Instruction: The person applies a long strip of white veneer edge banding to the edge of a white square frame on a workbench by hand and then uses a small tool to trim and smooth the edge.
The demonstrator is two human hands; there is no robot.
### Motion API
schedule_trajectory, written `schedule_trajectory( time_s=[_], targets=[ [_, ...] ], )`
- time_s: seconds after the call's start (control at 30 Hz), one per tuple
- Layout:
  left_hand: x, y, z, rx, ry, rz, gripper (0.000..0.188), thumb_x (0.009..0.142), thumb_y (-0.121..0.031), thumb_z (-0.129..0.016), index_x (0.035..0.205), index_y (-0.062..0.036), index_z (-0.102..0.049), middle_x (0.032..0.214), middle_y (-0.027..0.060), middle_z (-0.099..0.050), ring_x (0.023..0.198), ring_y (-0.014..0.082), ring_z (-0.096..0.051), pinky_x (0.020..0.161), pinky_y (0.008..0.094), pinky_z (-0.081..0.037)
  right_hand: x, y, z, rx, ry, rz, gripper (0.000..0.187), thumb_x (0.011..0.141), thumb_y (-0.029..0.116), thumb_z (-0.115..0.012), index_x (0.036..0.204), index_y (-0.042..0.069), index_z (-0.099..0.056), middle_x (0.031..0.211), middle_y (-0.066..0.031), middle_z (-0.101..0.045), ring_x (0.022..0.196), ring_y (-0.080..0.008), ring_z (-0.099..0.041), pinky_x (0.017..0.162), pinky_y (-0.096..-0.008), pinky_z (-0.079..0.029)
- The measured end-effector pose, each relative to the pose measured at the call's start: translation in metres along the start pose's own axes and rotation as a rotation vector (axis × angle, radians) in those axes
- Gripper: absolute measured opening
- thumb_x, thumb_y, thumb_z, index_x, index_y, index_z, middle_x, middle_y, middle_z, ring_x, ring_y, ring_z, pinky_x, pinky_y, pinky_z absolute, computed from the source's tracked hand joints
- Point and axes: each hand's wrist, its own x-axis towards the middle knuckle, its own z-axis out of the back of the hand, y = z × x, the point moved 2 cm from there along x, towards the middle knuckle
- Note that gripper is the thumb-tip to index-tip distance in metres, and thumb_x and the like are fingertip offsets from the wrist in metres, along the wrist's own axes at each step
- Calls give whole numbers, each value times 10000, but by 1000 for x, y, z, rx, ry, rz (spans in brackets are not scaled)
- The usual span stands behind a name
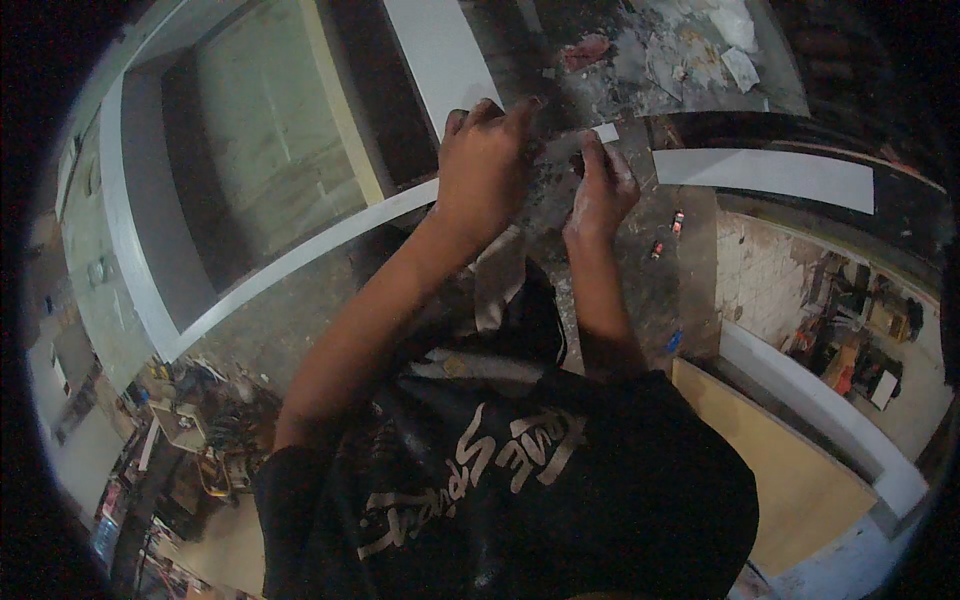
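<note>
My left hand (pixel 487 165) is raised in front of me with its fingers curled closed. Whatever they hold, if anything, is hidden behind them. Close on its right, my right hand (pixel 606 190) has thumb and fingers pinched together, with pale dust on the skin. A small flat white piece (pixel 606 132) shows at its fingertips and appears to be held there; its kind is too small to tell. Beyond my left hand runs a wide white board (pixel 445 60), part of a large white-edged frame (pixel 290 262).
A white panel (pixel 765 172) lies to the right of my hands. Scraps and crumpled white material (pixel 690 50) are strewn at the far side. Two small red-and-white objects (pixel 678 222) lie on the dark floor. A yellowish board (pixel 770 460) stands at lower right; tools (pixel 215 440) clutter the lower left.
</note>
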Motion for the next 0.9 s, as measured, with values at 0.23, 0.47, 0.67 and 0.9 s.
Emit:
schedule_trajectory(
  time_s=[0.23,0.47,0.67,0.9],
  targets=[
    [3,-7,-10,19,-19,-42,502,731,-87,-674,1211,-11,-548,903,143,-691,991,328,-617,852,445,-441,-5,4,-2,-40,-27,-85,210,833,176,-761,919,-6,-704,841,-27,-672,719,-113,-580,651,-256,-453],
    [10,-20,-16,23,71,-58,453,726,-121,-661,1152,0,-565,920,176,-686,978,360,-635,863,466,-488,13,-9,10,-185,-82,56,263,842,172,-719,993,-30,-644,930,-72,-652,849,-164,-599,764,-321,-504],
    [-6,-34,-34,13,-3,-107,499,734,-158,-662,1185,29,-553,952,190,-677,976,333,-635,875,432,-492,-2,4,17,-193,47,433,398,813,42,-682,1191,-17,-574,1135,-116,-619,1013,-251,-604,897,-385,-498],
    [-37,2,-9,2,-76,-238,527,818,-209,-572,1299,-5,-504,1106,150,-654,1083,297,-607,983,429,-454,-13,17,4,-469,301,687,333,882,128,-654,1198,26,-633,1194,-107,-629,1126,-273,-584,999,-413,-437]
  ],
)
